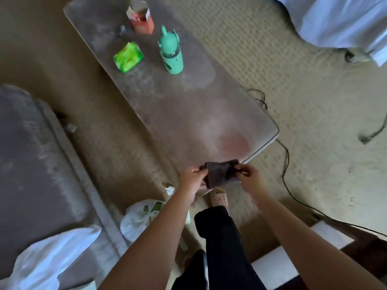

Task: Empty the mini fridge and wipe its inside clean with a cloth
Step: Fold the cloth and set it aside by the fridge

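Note:
A dark grey cloth [221, 173] is stretched between both hands just past the near end of the grey table [178, 105]. My left hand [193, 177] pinches its left edge and my right hand [248, 174] pinches its right edge. Farther along the table stand a green bottle [171, 52], a green packet [128, 57] and an open orange carton [141, 18]. No fridge is in view.
A white plastic bag [140, 218] lies on the floor beside my legs. Black cables [287, 168] run over the carpet at the right. A grey couch [35, 155] stands at the left, white fabric [343, 19] at top right, white boxes [274, 266] at bottom right.

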Motion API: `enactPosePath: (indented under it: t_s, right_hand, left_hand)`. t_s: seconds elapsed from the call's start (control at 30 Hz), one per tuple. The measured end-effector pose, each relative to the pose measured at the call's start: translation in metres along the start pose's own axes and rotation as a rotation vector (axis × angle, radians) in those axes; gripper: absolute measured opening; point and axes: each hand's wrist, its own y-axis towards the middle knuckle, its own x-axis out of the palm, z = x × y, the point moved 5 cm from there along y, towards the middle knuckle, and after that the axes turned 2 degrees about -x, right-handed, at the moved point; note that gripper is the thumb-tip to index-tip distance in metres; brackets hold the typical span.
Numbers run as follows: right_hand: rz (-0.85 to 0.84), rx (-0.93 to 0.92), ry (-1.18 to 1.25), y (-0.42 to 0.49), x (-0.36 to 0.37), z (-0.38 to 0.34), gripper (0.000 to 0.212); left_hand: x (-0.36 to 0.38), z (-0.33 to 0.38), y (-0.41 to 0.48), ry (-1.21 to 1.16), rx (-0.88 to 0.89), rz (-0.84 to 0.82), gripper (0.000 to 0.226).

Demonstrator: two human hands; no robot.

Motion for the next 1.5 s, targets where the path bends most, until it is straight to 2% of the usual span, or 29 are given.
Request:
enactPosePath:
  t_s: [0.1,0.23,0.3,0.4,0.47,0.53,0.67,0.73,0.8,0.87,1.07,1.17,1.3,1.4,1.5]
  right_hand:
    - [-0.046,0.04,-0.06,0.086,0.011,0.015,0.023]
    - [-0.098,0.079,-0.146,0.15,0.023,0.028,0.03]
    - [-0.128,0.098,-0.195,0.161,0.027,0.032,0.033]
    - [-0.214,0.113,-0.255,0.166,0.033,0.043,0.037]
    - [-0.257,0.11,-0.297,0.16,0.034,0.044,0.038]
    - [-0.24,0.082,-0.309,0.152,0.03,0.038,0.037]
    - [-0.166,0.073,-0.29,0.125,0.017,0.015,0.032]
    - [-0.129,0.028,-0.347,0.102,0.01,-0.002,0.033]
    - [-0.072,-0.041,-0.441,0.069,0.001,-0.023,0.035]
    - [-0.005,-0.09,-0.507,0.027,-0.008,-0.043,0.035]
    - [0.13,-0.215,-0.638,-0.155,-0.018,-0.063,0.037]
    - [0.173,-0.207,-0.633,-0.247,-0.019,-0.04,0.034]
    - [0.251,-0.144,-0.5,-0.355,-0.028,0.02,0.027]
    - [0.332,-0.054,-0.441,-0.429,-0.04,0.08,0.023]
    - [0.433,0.021,-0.344,-0.49,-0.06,0.143,0.022]
  left_hand:
    - [0.032,0.02,0.063,-0.029,-0.059,-0.008,0.007]
    - [0.058,0.026,0.118,-0.03,-0.153,0.022,0.016]
    - [0.063,0.022,0.132,-0.023,-0.195,0.025,0.003]
    - [0.066,0.015,0.138,0.072,-0.246,-0.024,0.019]
    - [0.058,0.009,0.135,0.135,-0.283,-0.029,0.012]
    - [0.046,0.009,0.126,0.178,-0.286,-0.004,0.017]
    - [0.026,0.025,0.097,0.292,-0.18,0.0,0.019]
    - [0.017,0.035,0.076,0.399,-0.067,-0.006,0.023]
    - [0.007,0.045,0.05,0.608,0.099,-0.013,0.013]
    - [-0.004,0.054,0.014,0.82,0.278,-0.022,0.023]
    - [-0.054,0.033,-0.131,1.242,0.642,-0.053,0.026]
    - [-0.07,-0.004,-0.193,1.38,0.775,-0.106,0.026]
    - [-0.074,-0.077,-0.251,1.45,0.818,-0.308,0.023]
    - [-0.059,-0.134,-0.291,1.495,0.874,-0.461,0.019]
    - [-0.03,-0.178,-0.336,1.546,1.003,-0.581,0.019]
